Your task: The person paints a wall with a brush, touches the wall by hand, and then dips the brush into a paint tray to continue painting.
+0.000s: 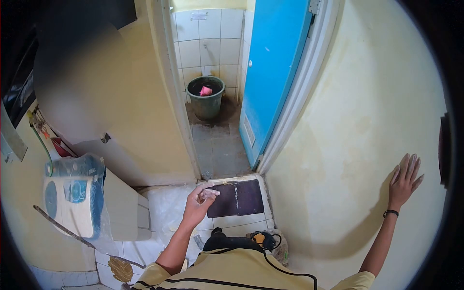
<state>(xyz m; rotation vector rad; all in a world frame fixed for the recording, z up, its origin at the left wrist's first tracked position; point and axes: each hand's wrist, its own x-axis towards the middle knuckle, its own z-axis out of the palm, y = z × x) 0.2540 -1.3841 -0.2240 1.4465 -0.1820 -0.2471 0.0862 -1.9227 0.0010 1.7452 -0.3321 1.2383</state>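
Note:
My left hand [195,207] is closed in front of my body, above the edge of a dark floor mat [249,199]. Between its thumb and fingers is a small whitish, crumpled-looking piece [210,193]; its kind is not clear. My right hand [404,182] lies on the pale yellow wall [338,159] at the right, fingers stretched out and tips dusted white. It holds nothing, and a dark band circles the wrist.
A blue door [273,72] stands ajar at a tiled room, where a green bucket [207,104] holds a pink dipper [206,91]. At left is a plastic-covered washing machine [75,198] with a stick [63,223] before it. A corded orange-black power tool [261,239] is near my feet.

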